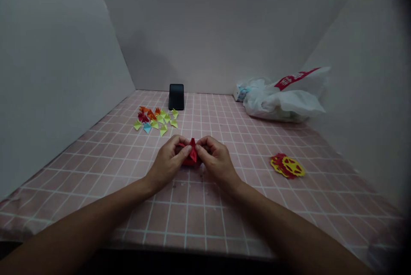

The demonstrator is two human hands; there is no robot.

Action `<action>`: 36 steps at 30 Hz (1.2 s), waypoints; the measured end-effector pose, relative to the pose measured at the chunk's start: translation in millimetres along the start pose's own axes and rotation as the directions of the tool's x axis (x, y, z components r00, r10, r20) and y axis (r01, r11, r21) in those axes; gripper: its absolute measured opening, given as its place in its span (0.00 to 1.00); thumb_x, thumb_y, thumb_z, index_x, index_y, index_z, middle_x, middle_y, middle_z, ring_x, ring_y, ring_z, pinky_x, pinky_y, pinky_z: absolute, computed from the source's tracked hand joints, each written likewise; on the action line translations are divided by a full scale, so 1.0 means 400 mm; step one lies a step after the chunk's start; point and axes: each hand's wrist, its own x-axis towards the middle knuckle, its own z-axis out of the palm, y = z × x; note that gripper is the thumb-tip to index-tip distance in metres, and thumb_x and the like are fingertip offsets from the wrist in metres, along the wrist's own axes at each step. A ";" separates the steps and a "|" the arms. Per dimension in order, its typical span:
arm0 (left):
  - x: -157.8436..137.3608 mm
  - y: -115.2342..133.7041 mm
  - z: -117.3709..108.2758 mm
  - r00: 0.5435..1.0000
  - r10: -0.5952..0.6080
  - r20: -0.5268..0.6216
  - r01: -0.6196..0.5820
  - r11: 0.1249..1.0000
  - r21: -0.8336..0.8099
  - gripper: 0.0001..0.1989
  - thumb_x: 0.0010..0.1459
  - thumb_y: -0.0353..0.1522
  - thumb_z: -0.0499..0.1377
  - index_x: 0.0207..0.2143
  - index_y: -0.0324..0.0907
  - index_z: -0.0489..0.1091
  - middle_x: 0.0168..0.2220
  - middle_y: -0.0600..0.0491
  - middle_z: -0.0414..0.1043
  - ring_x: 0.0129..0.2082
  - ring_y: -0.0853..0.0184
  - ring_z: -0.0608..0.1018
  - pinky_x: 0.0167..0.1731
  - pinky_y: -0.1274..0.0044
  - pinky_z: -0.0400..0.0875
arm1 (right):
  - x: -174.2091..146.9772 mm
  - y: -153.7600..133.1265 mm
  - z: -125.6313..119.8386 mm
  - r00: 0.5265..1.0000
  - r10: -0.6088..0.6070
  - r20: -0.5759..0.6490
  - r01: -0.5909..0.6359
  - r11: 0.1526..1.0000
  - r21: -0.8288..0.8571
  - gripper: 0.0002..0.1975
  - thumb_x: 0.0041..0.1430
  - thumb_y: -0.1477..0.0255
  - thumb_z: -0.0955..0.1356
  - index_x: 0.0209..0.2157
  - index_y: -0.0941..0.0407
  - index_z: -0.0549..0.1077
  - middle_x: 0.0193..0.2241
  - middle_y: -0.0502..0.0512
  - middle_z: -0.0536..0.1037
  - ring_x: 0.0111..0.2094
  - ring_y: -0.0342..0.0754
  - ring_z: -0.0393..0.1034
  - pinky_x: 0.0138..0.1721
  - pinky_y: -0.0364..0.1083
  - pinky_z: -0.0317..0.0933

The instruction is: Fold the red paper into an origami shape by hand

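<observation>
A small folded red paper piece (pixel 193 151) stands upright between my two hands near the middle of the table. My left hand (pixel 171 155) pinches its left side between thumb and fingers. From the right, my right hand (pixel 215 157) pinches the same piece, its curled fingers partly hidden behind the thumb. More red paper (pixel 189 162) shows just below and behind the left thumb, mostly covered by the hands. Farther off to the left lies a group of small folded paper pieces (pixel 163 130) in yellow, orange, red and blue.
A dark phone (pixel 176 97) leans upright near the back wall. At the back right lie a white plastic bag (pixel 279 103) and a small box (pixel 239 93). Red and yellow paper cut-outs (pixel 293 167) rest to the right on the pink checked tablecloth (pixel 173 223).
</observation>
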 end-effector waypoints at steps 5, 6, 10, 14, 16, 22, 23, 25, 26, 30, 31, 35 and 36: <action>0.003 0.008 -0.003 0.997 0.046 -0.059 -0.038 0.991 0.130 0.07 0.60 0.36 0.60 0.34 0.41 0.71 0.34 0.53 0.71 0.34 0.66 0.75 0.36 0.74 0.70 | -0.001 0.000 0.005 0.999 0.022 0.040 -0.025 0.997 0.069 0.07 0.56 0.66 0.69 0.29 0.54 0.69 0.22 0.46 0.72 0.22 0.42 0.67 0.24 0.43 0.62; 0.003 0.009 -0.004 0.996 0.057 -0.064 -0.047 0.987 0.151 0.07 0.60 0.35 0.60 0.33 0.41 0.72 0.34 0.53 0.71 0.34 0.66 0.75 0.36 0.74 0.70 | -0.002 -0.001 0.006 0.999 0.026 0.043 -0.029 0.997 0.074 0.07 0.55 0.67 0.69 0.29 0.54 0.69 0.22 0.46 0.72 0.22 0.42 0.67 0.24 0.43 0.62; 0.003 0.012 -0.006 0.996 0.064 -0.060 -0.052 0.983 0.179 0.07 0.60 0.36 0.60 0.33 0.41 0.72 0.34 0.52 0.71 0.35 0.65 0.75 0.37 0.74 0.69 | -0.003 -0.001 0.007 1.000 0.018 0.021 -0.019 0.998 0.052 0.06 0.55 0.68 0.69 0.29 0.54 0.69 0.22 0.47 0.72 0.22 0.42 0.67 0.25 0.43 0.61; 0.002 0.013 -0.003 0.998 0.043 -0.056 -0.034 0.990 0.139 0.06 0.59 0.35 0.61 0.34 0.41 0.72 0.34 0.53 0.71 0.35 0.66 0.75 0.37 0.74 0.69 | -0.003 -0.002 0.005 1.000 0.008 -0.005 -0.008 0.999 0.038 0.06 0.55 0.68 0.69 0.29 0.54 0.70 0.23 0.46 0.71 0.23 0.42 0.67 0.26 0.43 0.61; 0.000 0.013 -0.001 0.999 0.006 -0.038 -0.003 0.998 0.070 0.07 0.59 0.35 0.61 0.34 0.41 0.72 0.33 0.54 0.72 0.34 0.67 0.75 0.37 0.74 0.70 | -0.003 -0.003 0.005 1.000 -0.007 -0.019 0.008 1.000 0.030 0.05 0.55 0.69 0.69 0.29 0.55 0.70 0.23 0.47 0.72 0.24 0.42 0.67 0.26 0.43 0.61; -0.001 0.014 0.002 0.999 -0.027 -0.030 0.027 1.000 0.001 0.08 0.59 0.36 0.61 0.35 0.40 0.72 0.32 0.54 0.73 0.32 0.68 0.76 0.35 0.75 0.71 | -0.005 -0.007 0.008 0.998 0.060 0.025 -0.062 0.990 0.127 0.05 0.54 0.70 0.70 0.30 0.55 0.70 0.22 0.46 0.73 0.23 0.42 0.68 0.25 0.42 0.62; -0.001 0.014 0.002 0.999 -0.022 -0.034 0.022 1.000 0.009 0.08 0.59 0.36 0.61 0.34 0.40 0.72 0.32 0.54 0.73 0.32 0.68 0.76 0.35 0.75 0.70 | -0.005 -0.007 0.009 0.998 0.064 0.029 -0.068 0.988 0.140 0.06 0.54 0.70 0.70 0.30 0.55 0.70 0.22 0.46 0.73 0.22 0.42 0.68 0.25 0.42 0.62; -0.001 0.015 0.000 0.999 -0.010 -0.041 0.011 1.000 0.019 0.07 0.59 0.36 0.61 0.34 0.40 0.72 0.31 0.54 0.73 0.31 0.68 0.75 0.35 0.76 0.70 | -0.004 -0.008 0.009 0.997 0.071 0.032 -0.075 0.984 0.160 0.06 0.54 0.70 0.71 0.29 0.55 0.69 0.21 0.46 0.73 0.22 0.41 0.68 0.24 0.42 0.63; -0.001 0.014 0.000 0.999 -0.006 -0.043 0.007 1.000 0.017 0.07 0.59 0.35 0.61 0.34 0.40 0.72 0.31 0.55 0.73 0.32 0.68 0.75 0.35 0.76 0.70 | -0.004 -0.008 0.010 0.997 0.075 0.030 -0.079 0.982 0.169 0.06 0.54 0.70 0.71 0.29 0.55 0.69 0.21 0.45 0.73 0.21 0.41 0.68 0.24 0.42 0.63; 0.001 0.009 -0.001 0.999 -0.019 -0.033 0.018 1.000 -0.022 0.07 0.58 0.35 0.62 0.35 0.40 0.73 0.33 0.55 0.74 0.33 0.68 0.76 0.36 0.76 0.71 | -0.003 -0.008 0.009 0.997 0.080 0.020 -0.082 0.976 0.202 0.06 0.53 0.70 0.71 0.30 0.55 0.70 0.20 0.45 0.73 0.20 0.41 0.68 0.23 0.41 0.63; 0.001 0.007 0.000 0.999 -0.025 -0.033 0.023 0.999 -0.032 0.07 0.58 0.35 0.62 0.35 0.40 0.73 0.33 0.55 0.74 0.33 0.68 0.76 0.36 0.76 0.71 | -0.002 -0.008 0.009 0.997 0.077 0.014 -0.078 0.975 0.209 0.06 0.53 0.70 0.71 0.29 0.55 0.70 0.20 0.45 0.73 0.20 0.41 0.68 0.23 0.41 0.63; 0.002 0.004 0.001 0.998 -0.043 -0.037 0.041 0.998 -0.047 0.07 0.57 0.35 0.63 0.35 0.40 0.72 0.33 0.55 0.74 0.33 0.68 0.76 0.36 0.76 0.71 | -0.001 -0.007 0.007 0.996 0.089 0.022 -0.091 0.969 0.228 0.06 0.53 0.71 0.72 0.29 0.55 0.70 0.19 0.45 0.74 0.19 0.41 0.69 0.22 0.41 0.62; 0.002 0.005 0.000 0.999 -0.043 -0.033 0.041 0.998 -0.044 0.08 0.57 0.35 0.63 0.35 0.40 0.72 0.33 0.54 0.74 0.33 0.68 0.76 0.36 0.76 0.71 | -0.001 -0.006 0.006 0.994 0.104 0.030 -0.108 0.963 0.245 0.07 0.52 0.70 0.72 0.29 0.55 0.70 0.19 0.45 0.74 0.19 0.41 0.69 0.22 0.41 0.62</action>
